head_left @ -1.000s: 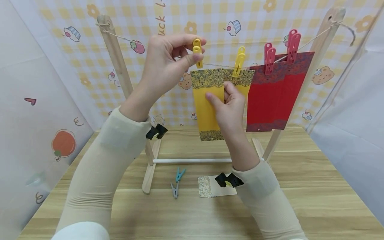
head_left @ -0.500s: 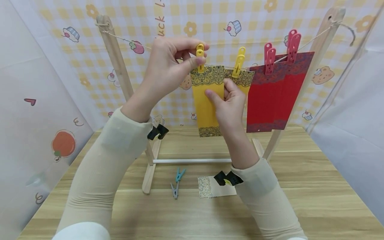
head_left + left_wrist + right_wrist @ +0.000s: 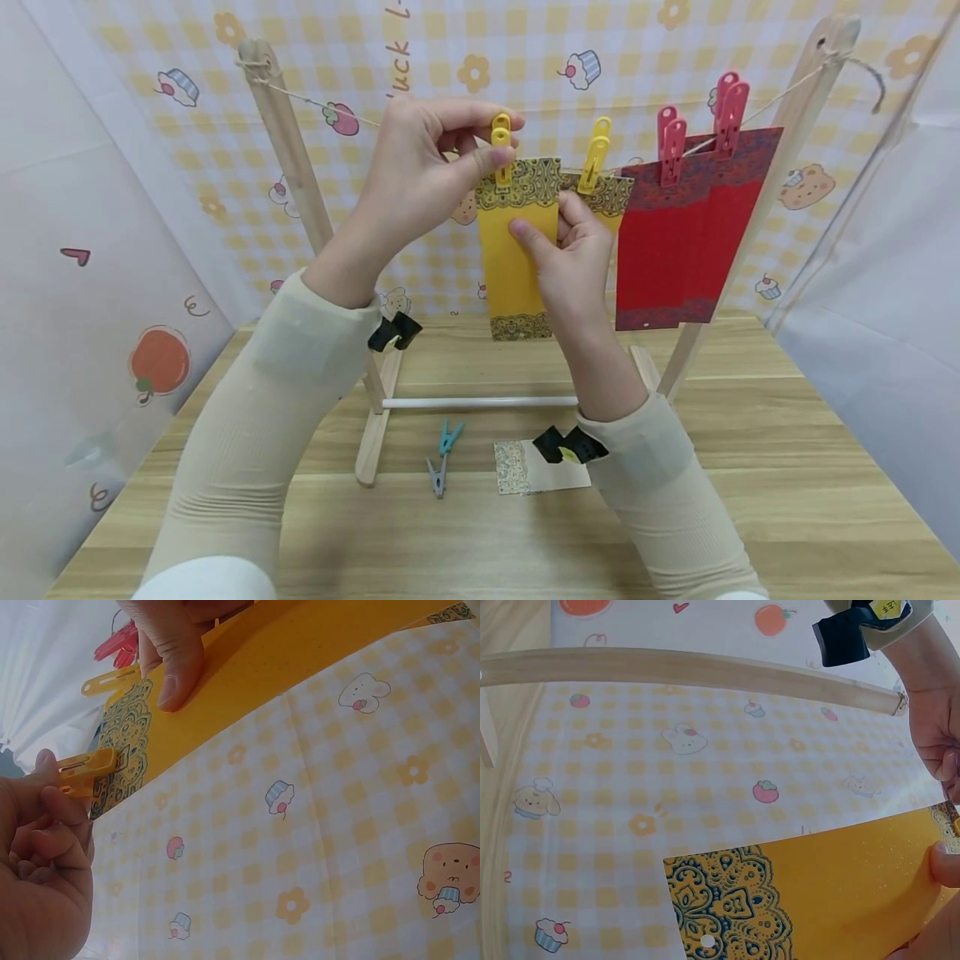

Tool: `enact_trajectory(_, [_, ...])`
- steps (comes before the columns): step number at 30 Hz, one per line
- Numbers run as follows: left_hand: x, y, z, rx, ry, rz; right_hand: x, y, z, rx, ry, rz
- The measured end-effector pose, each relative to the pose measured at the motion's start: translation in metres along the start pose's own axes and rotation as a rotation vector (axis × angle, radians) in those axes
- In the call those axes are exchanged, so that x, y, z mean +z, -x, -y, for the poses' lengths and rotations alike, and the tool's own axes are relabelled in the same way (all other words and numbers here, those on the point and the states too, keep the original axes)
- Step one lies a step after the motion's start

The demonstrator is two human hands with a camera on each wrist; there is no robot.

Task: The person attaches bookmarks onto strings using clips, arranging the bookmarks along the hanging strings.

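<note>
My left hand (image 3: 431, 171) pinches a yellow clothespin (image 3: 502, 137) between thumb and fingers, and the pin's tip overlaps the top edge of a yellow card (image 3: 517, 258) with dark lace bands. By its right edge my right hand (image 3: 577, 271) holds that card, thumb in front. A second yellow card (image 3: 617, 198) hangs behind it from another yellow clothespin (image 3: 595, 157). In the left wrist view the pinched clothespin (image 3: 88, 766) sits over the card's lace band (image 3: 127, 742). The lower lace end (image 3: 727, 907) shows a small hole in the right wrist view.
Overlapping red cards (image 3: 678, 250) hang at the right from pink clothespins (image 3: 672, 146). A string runs between wooden posts (image 3: 288, 150), joined below by a white rod (image 3: 480, 402). On the table lie a teal clothespin (image 3: 450, 436), a grey clothespin (image 3: 437, 477) and a pale card (image 3: 540, 467).
The card has risen slightly in my right hand. My left hand has come down and a little right, bringing the clothespin from above the card's top edge onto it.
</note>
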State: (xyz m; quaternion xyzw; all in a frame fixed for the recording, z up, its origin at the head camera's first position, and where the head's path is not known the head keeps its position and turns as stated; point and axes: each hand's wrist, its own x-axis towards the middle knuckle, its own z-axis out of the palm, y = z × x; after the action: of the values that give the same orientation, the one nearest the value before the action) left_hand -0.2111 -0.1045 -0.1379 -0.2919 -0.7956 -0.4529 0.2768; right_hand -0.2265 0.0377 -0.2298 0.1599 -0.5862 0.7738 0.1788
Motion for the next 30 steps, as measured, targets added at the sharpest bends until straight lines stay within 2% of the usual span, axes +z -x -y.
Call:
enact_trajectory(11, [-0.0017,0.0016,-0.0016,-0.012,0.001,0.015,0.0044,0.0033,0.0004,-0.016,0.011,0.036])
enact_trajectory(22, [-0.0035,0.0006,-0.0041,-0.073,-0.001,0.033,0.0061,0.0042,0.0001,0.004,0.014,0.069])
enact_trajectory(30, [-0.007,0.0004,-0.0033,-0.087,0.025,0.084,-0.0007,0.006,-0.0022,-0.034,-0.024,0.104])
